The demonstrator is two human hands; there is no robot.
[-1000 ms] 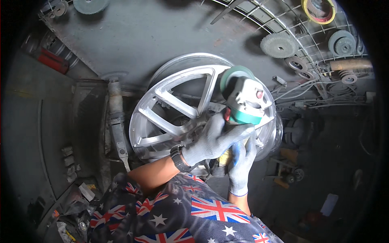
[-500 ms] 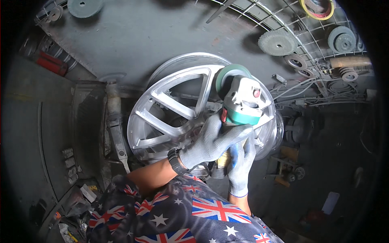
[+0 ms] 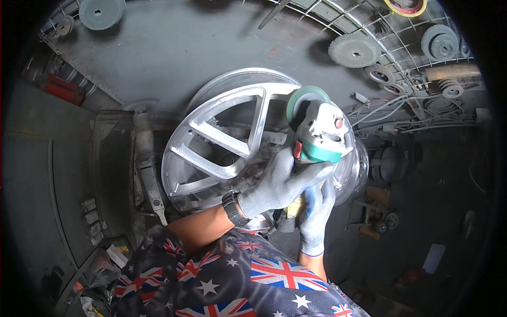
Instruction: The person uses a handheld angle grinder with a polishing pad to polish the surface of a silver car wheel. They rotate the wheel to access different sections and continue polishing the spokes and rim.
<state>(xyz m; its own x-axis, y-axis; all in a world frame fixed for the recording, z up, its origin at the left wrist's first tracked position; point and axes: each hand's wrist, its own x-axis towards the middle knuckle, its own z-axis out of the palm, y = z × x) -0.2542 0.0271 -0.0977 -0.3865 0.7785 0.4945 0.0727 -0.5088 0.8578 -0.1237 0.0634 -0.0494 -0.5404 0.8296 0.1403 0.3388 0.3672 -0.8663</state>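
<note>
A silver alloy wheel rim (image 3: 216,138) with wide spokes stands tilted in front of me. At its upper right is an angle grinder (image 3: 322,127) with a silver head, a green band and a red button. The grinder's pale green disc (image 3: 301,100) lies over the rim's outer edge; whether they touch I cannot tell. My left hand (image 3: 277,182), in a grey glove with a black watch at the wrist, is closed round the grinder just below the green band. My right hand (image 3: 317,211), also gloved, grips the grinder's body lower down. The part between my palms is mostly hidden.
A wire rack (image 3: 380,31) holding several abrasive discs hangs at the upper right, with looped cables (image 3: 380,116) below. A metal arm (image 3: 150,182) stands left of the rim. A small wheeled stand (image 3: 375,216) sits at the right, and clutter (image 3: 103,269) lies lower left.
The grinder and both hands have shifted slightly right along the rim's edge. The whole view has moved a little, so the rim and rack sit further left. Both grips are unchanged.
</note>
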